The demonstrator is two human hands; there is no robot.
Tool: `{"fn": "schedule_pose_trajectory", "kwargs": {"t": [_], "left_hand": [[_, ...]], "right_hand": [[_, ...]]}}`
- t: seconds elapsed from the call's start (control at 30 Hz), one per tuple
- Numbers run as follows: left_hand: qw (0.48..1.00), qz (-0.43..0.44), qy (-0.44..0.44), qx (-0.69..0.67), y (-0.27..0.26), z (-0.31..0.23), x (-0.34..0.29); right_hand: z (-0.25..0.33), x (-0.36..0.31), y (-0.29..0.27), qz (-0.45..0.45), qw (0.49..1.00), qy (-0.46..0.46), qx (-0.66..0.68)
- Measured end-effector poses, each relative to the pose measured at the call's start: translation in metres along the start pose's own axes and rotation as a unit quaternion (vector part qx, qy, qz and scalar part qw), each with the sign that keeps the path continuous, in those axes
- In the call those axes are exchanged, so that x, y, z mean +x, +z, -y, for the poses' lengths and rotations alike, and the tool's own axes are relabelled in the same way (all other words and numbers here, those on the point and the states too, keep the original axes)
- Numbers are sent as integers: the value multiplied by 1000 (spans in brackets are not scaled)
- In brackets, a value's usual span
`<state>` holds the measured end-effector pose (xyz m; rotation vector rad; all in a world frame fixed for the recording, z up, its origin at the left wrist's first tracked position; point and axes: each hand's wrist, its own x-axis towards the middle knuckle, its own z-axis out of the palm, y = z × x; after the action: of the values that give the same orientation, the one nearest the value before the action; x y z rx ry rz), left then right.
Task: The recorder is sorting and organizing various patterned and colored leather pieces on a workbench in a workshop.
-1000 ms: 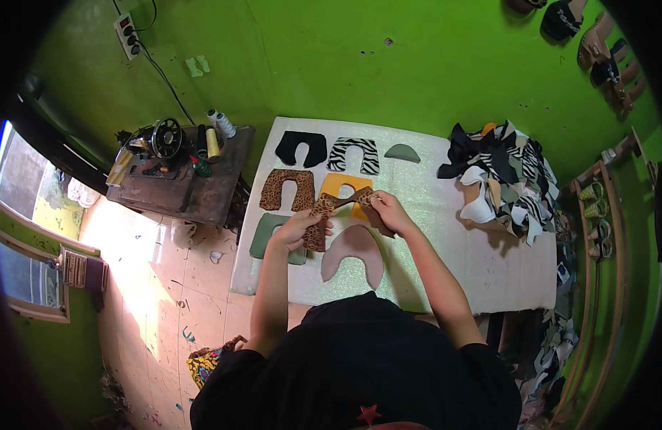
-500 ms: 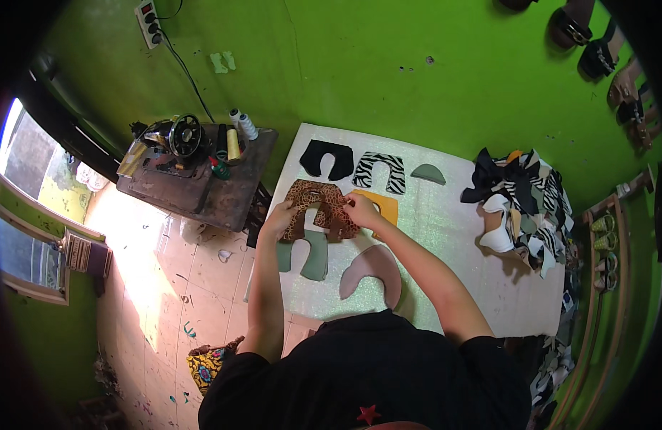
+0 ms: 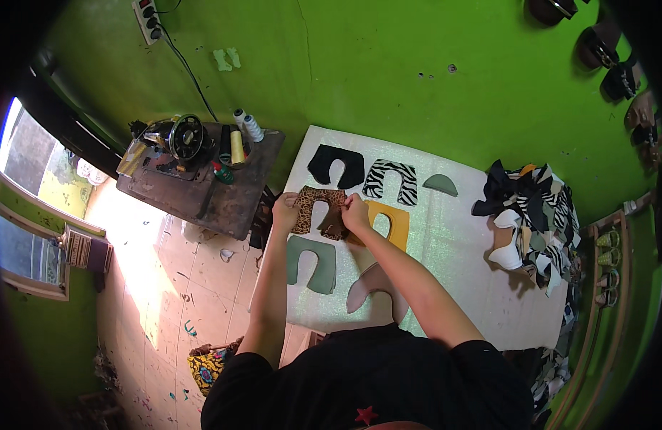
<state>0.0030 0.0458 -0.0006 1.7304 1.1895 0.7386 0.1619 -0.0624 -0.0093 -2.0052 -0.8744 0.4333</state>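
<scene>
Leopard-print cutout (image 3: 318,210) lies flat between our hands, legs pointing toward us, its width running hand to hand; left hand (image 3: 284,211) pinches its left edge, right hand (image 3: 355,213) its right leg. Beyond our hands lie black piece (image 3: 336,165) and zebra piece (image 3: 392,179).

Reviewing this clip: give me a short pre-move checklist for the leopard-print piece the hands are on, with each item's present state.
1. Left hand on the left edge of the leopard-print piece: ok.
2. Right hand pinching its right edge: ok.
3. Piece lying flat on the white board: cannot tell; the fingers cover both edges.
4. Piece sitting square on a matching piece beneath: cannot tell; nothing of a lower layer shows.
5. Neighbouring pieces not overlapped: black piece, zebra-print piece and green piece lie apart from it, ok; the yellow piece lies close beside the right hand, cannot tell.
6. Forearms off the other pieces: not ok; the right forearm crosses above the pink piece.
</scene>
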Motion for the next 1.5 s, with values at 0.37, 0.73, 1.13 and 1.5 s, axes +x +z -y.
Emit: {"fn": "schedule_pose_trajectory", "kwargs": {"t": [0.37, 0.73, 1.13, 1.5], "left_hand": [[980, -72, 81, 169, -5, -13, -20], [928, 38, 118, 352, 20, -25, -52], [913, -2, 134, 385, 33, -37, -68], [950, 83, 184, 237, 105, -115, -144]], "right_hand": [[39, -34, -12, 124, 970, -97, -187], [27, -57, -13, 113, 952, -201, -203], [10, -75, -47, 181, 958, -199, -103], [-24, -113, -147, 131, 979, -157, -8]]}}
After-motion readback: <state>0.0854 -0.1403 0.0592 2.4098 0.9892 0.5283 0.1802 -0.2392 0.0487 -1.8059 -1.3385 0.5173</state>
